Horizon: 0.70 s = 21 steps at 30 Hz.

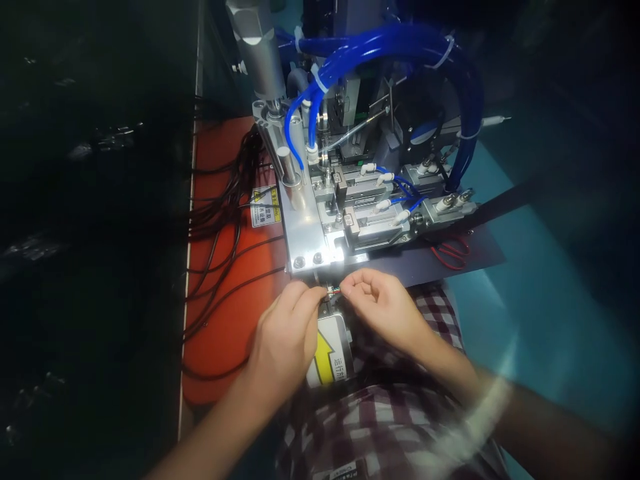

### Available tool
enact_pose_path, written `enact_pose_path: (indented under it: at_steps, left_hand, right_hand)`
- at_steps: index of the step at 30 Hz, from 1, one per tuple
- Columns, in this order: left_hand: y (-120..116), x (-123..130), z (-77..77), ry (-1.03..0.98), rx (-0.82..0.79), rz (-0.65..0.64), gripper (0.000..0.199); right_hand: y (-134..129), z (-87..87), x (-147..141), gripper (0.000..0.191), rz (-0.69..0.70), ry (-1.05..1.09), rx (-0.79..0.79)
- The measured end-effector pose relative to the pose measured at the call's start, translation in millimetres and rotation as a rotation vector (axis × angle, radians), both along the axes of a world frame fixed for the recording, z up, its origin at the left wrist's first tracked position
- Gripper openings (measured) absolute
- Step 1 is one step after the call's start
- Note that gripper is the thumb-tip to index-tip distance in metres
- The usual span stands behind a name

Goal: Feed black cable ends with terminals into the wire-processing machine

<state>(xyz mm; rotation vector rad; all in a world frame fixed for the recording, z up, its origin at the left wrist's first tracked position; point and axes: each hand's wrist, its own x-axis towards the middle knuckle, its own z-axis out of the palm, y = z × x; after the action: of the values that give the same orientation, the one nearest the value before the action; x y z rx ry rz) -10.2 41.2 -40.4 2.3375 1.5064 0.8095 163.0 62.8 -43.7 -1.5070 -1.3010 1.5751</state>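
Note:
Just in front of the machine's metal base, both my hands meet fingertip to fingertip. My left hand is closed in a pinch on the left end of a small whitish connector. Thin coloured wires run from it to my right hand, whose thumb and forefinger are closed on them. The fingers partly cover these tiny parts, so their exact shape cannot be made out. Below them lies a white block with a yellow arrow label. The bench machine, with metal slides and cylinders, stands directly beyond my fingers.
Black cables trail across the orange surface on the left. Thick blue air hoses arch above the machine. A red looped cord lies on the dark plate at right. My checked clothing is close below the hands.

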Motion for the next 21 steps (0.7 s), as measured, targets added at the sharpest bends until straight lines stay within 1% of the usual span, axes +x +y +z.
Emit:
enact_pose_path:
  at_steps: [2,4,9,13,15,16,17,19,21]
  left_hand:
    - [0.4,0.8,0.4,-0.007,0.006,0.011,0.019]
    - [1.0,1.4,1.5,-0.001,0.009,0.008,0.017]
    - [1.7,1.7,2.8,0.020,0.010,0.005,0.017]
    - [0.9,2.0,1.9,0.016,0.025,0.009,0.017]
    - [0.5,1.9,1.1,0.011,0.028,0.005,0.018]
    - [0.3,1.8,0.7,0.009,0.028,0.004,0.018]
    - [0.2,1.6,0.4,0.007,0.027,0.001,0.018]
    - [0.1,1.1,-0.2,0.001,0.024,-0.002,0.018]
    - [0.2,0.8,-0.7,-0.002,0.017,0.000,0.018]
  right_hand:
    - [-1.1,0.4,-2.8,0.017,-0.014,-0.086,0.138]
    - [-1.7,0.1,-9.1,0.016,-0.024,-0.129,0.206]
    - [-2.6,-1.0,-24.1,0.012,-0.090,-0.152,0.231]
    - [-5.2,-3.8,-24.5,0.010,-0.061,-0.238,0.314]
    - [-6.0,-5.8,-22.6,0.009,-0.054,-0.223,0.340]
    - [-5.8,-6.4,-21.6,0.009,-0.066,-0.181,0.317]
    - [-5.2,-6.6,-20.9,0.009,-0.089,-0.120,0.259]
    - [-2.7,-5.5,-20.2,0.011,-0.138,0.051,0.053]
    - [0.7,-3.1,-20.4,0.016,-0.157,0.222,-0.158]
